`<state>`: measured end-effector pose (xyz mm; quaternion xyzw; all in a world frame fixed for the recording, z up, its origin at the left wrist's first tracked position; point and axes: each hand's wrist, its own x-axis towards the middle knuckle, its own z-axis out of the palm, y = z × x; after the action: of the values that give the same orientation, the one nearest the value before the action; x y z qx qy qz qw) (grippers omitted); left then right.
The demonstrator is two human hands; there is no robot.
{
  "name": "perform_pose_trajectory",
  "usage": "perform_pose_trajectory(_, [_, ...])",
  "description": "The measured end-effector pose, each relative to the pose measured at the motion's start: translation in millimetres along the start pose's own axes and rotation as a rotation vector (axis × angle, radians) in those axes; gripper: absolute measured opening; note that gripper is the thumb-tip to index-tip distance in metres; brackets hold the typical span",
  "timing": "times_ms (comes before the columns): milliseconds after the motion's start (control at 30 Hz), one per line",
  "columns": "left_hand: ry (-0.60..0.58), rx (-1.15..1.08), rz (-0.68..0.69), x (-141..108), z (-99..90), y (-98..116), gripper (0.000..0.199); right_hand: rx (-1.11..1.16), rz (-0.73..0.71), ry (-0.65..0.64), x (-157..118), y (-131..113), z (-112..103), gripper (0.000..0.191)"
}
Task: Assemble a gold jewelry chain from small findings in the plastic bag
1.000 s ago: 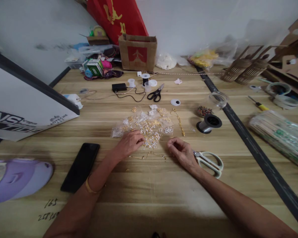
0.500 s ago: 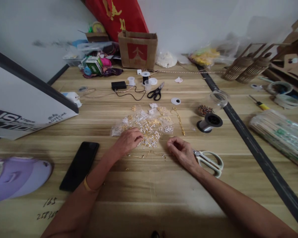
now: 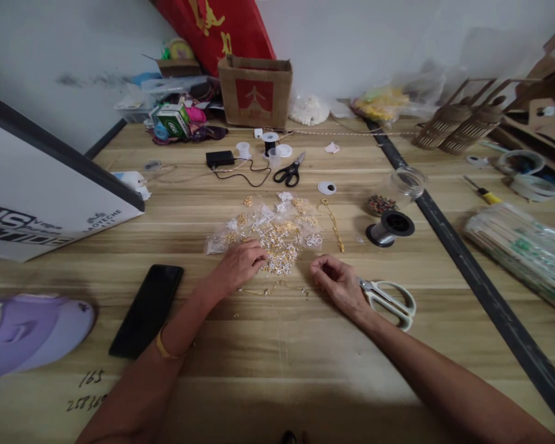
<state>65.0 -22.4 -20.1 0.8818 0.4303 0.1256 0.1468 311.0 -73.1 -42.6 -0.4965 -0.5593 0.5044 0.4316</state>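
Note:
My left hand (image 3: 241,264) rests at the left edge of a heap of small gold and silver charms (image 3: 282,246), its fingers curled inward. Whatever its fingertips may hold is too small to see. Just below the heap lies a thin gold chain bracelet (image 3: 263,291) with tiny charms. To its right my right hand (image 3: 337,280) lies on the table, thumb and forefinger pinched together; I cannot make out what is between them. White-handled scissors (image 3: 395,303) lie beside the right hand, the blades partly hidden by it. A second gold chain (image 3: 335,228) stretches beyond that hand.
A wire spool (image 3: 391,228) and a clear jar of beads (image 3: 393,194) stand on the right. Black scissors (image 3: 290,171) lie beyond the heap. A phone (image 3: 147,310) is near my left forearm; a white box (image 3: 50,191) stands at left, bagged sticks (image 3: 522,250) at right.
Both hands stay almost where they were, with the same curled and pinched fingers. The whole view has shifted very slightly.

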Motion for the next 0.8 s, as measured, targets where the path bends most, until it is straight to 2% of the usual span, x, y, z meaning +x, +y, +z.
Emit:
perform_pose_trajectory(467, [-0.011, -0.034, -0.007, 1.4, -4.4, 2.8, 0.014, 0.003, 0.011, -0.009, -0.1, 1.0, -0.2, 0.021])
perform_pose_trajectory(800, [0.010, -0.025, 0.007, 1.5, -0.3, 2.1, 0.014, 0.000, 0.006, 0.009, -0.6, -3.0, 1.1, 0.023])
